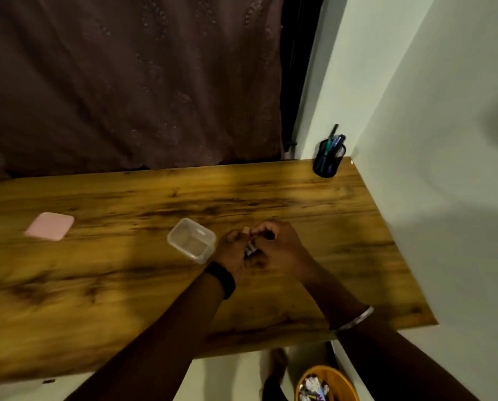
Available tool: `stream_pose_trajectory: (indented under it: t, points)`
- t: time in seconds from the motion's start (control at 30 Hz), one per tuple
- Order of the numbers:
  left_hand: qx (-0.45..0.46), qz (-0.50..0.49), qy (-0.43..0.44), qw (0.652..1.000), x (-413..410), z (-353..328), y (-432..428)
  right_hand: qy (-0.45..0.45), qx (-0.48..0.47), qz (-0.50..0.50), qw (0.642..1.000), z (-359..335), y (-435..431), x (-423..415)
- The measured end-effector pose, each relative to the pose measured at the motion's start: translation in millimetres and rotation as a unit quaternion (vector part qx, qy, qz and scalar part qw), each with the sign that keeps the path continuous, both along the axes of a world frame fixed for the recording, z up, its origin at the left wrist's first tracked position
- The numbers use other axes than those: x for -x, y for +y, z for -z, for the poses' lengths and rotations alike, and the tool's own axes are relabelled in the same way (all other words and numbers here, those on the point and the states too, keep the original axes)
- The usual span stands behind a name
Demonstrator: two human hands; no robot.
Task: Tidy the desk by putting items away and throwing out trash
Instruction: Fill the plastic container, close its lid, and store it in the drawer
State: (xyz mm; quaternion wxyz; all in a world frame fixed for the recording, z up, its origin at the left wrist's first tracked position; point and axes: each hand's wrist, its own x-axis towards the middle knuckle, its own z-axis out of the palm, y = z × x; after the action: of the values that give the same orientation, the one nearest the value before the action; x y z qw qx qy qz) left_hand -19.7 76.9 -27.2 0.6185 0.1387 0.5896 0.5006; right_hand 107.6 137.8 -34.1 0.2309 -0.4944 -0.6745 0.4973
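Bin (327, 383), trash inside, below desk (97, 285) near edge | left hand (236, 257) cups small bits (250, 249), right hand (281, 247) pinches them | clear box (191, 240) just left, beside left hand.

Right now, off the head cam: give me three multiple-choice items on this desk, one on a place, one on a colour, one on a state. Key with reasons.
1. Where does the pen holder stand?
A) at the far right corner of the desk
B) on the floor
C) at the desk's near left edge

2. What colour is the flat lid lying on the desk's left?
A) green
B) pink
C) black

3. How is the clear container?
A) lid on
B) tipped on its side
C) upright, lid off

Key:
1 A: it stands by the wall at the far right corner.
2 B: the lid reads pale pink against the wood.
3 C: its open mouth faces up and the lid lies apart from it.
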Motion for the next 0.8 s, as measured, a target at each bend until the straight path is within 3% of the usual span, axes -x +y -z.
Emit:
stream_pose_trajectory:
  t: [0.13,0.27,0.4,0.47,0.57,0.7,0.8]
  points:
    - [0.000,-0.007,0.085,0.996,28,-8,-41,0.024,0.168,0.095,0.981,2,-45,35]
    - [0.000,0.058,0.213,0.975,57,-21,-81,0.166,0.412,0.089,0.891,-15,-103,70]
    - [0.012,0.130,0.249,0.960,82,-31,-105,0.260,0.492,0.107,0.824,-21,-133,95]
    - [0.011,0.167,0.242,0.956,88,-40,-111,0.285,0.503,0.095,0.810,-21,-138,103]
    - [0.032,0.187,0.184,0.965,93,-56,-116,0.267,0.473,0.056,0.838,-20,-141,108]
    - [0.049,0.127,0.059,0.989,103,-76,-122,0.195,0.412,0.004,0.890,-31,-138,115]
    - [0.050,0.100,0.026,0.993,112,-86,-124,0.159,0.385,-0.016,0.909,-41,-129,119]
